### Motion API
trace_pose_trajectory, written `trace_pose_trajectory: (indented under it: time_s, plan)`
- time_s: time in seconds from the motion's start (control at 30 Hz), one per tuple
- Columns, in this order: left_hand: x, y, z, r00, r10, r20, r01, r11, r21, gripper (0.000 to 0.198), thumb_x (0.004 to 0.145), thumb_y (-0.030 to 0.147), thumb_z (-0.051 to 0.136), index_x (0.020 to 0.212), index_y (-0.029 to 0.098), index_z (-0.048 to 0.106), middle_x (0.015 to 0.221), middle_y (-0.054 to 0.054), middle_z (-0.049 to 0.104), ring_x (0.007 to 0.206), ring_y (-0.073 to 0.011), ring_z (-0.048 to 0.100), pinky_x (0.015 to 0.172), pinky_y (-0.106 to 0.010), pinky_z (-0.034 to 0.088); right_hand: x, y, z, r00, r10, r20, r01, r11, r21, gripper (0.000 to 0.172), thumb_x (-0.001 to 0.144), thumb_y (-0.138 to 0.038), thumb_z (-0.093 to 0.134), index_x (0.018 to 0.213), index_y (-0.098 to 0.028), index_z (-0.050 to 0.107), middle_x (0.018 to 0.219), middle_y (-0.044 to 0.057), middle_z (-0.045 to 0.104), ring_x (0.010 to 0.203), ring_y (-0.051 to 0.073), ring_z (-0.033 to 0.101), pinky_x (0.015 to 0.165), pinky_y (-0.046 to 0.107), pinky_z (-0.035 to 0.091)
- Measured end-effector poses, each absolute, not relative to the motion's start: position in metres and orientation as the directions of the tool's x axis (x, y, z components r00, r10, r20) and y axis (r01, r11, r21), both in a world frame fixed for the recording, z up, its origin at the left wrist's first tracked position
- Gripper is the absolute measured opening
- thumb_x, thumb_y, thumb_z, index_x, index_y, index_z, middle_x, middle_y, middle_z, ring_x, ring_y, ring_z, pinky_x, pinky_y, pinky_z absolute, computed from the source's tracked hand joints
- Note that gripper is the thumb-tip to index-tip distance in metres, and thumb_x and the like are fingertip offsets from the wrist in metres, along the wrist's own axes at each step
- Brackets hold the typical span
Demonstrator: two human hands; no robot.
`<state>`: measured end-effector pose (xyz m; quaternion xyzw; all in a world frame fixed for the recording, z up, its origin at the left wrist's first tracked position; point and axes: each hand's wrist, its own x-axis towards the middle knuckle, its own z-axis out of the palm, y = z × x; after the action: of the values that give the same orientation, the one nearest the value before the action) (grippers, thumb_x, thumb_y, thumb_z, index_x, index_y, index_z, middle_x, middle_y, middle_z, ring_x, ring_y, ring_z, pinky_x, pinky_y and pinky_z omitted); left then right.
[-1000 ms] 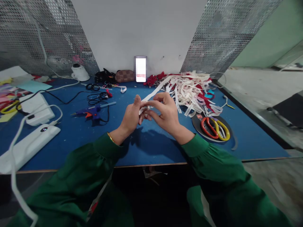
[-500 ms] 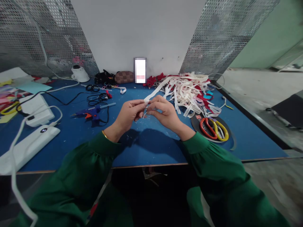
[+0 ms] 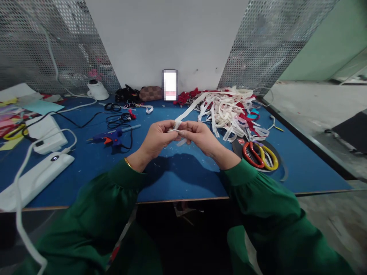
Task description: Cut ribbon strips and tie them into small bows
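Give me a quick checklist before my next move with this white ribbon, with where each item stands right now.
1. Left hand pinching the white ribbon: ok.
2. Right hand pinching it too: ok.
3. Ribbon's far end running back toward the ribbon pile: ok.
4. Fold between the fingertips neat: cannot tell, hidden by fingers.
5. Scissors lying beside the right hand: ok.
6. Glue gun apart from both hands: ok.
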<state>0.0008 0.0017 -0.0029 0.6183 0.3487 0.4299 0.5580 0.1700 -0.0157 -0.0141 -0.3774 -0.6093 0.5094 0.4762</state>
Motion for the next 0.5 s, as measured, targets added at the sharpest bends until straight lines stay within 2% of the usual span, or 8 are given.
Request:
trace_pose_trajectory:
  time_s: [0.13, 0.3, 0.4, 0.5]
  plan:
    - [0.006, 0.0, -0.005, 0.394, 0.908, 0.142, -0.101, -0.11, 0.989, 0.033, 0.062, 0.012, 0.064, 0.094, 0.016, 0.074, 0.061, 0.004, 0.059, 0.047, -0.0056, 0.046, 0.052, -0.022, 0.051, 0.169, -0.017, -0.014, -0.194, 0.966, 0.172, -0.037, 0.168, -0.985, 0.026, 0.074, -0.038, 0.076, 0.086, -0.016, 0.068, 0.074, 0.001, 0.068, 0.064, 0.01, 0.06, 0.053, 0.022, 0.042]
    - [0.012, -0.001, -0.01, 0.341, 0.929, 0.143, -0.148, -0.097, 0.984, 0.034, 0.057, 0.009, 0.057, 0.088, 0.015, 0.07, 0.079, 0.0, 0.066, 0.056, -0.0082, 0.054, 0.049, -0.022, 0.053, 0.168, -0.017, -0.016, -0.125, 0.977, 0.172, 0.04, 0.178, -0.983, 0.024, 0.075, -0.037, 0.074, 0.068, -0.017, 0.062, 0.061, -0.002, 0.06, 0.055, 0.009, 0.052, 0.054, 0.024, 0.041]
    - [0.014, -0.003, -0.012, 0.293, 0.944, 0.152, -0.109, -0.125, 0.986, 0.034, 0.055, 0.009, 0.056, 0.086, 0.016, 0.069, 0.077, 0.001, 0.064, 0.057, -0.0083, 0.053, 0.05, -0.022, 0.055, 0.165, -0.02, -0.018, 0.018, 0.952, 0.305, 0.237, 0.293, -0.926, 0.024, 0.078, -0.03, 0.069, 0.062, -0.019, 0.056, 0.054, -0.004, 0.051, 0.051, 0.009, 0.043, 0.053, 0.026, 0.035]
    - [0.014, -0.006, -0.013, 0.25, 0.956, 0.153, -0.031, -0.15, 0.988, 0.033, 0.055, 0.009, 0.054, 0.084, 0.016, 0.068, 0.068, 0.004, 0.059, 0.054, -0.0073, 0.048, 0.051, -0.022, 0.056, 0.163, -0.025, -0.018, 0.063, 0.852, 0.519, 0.499, 0.424, -0.756, 0.022, 0.08, -0.024, 0.067, 0.063, -0.02, 0.054, 0.057, -0.003, 0.05, 0.057, 0.012, 0.043, 0.058, 0.028, 0.033]
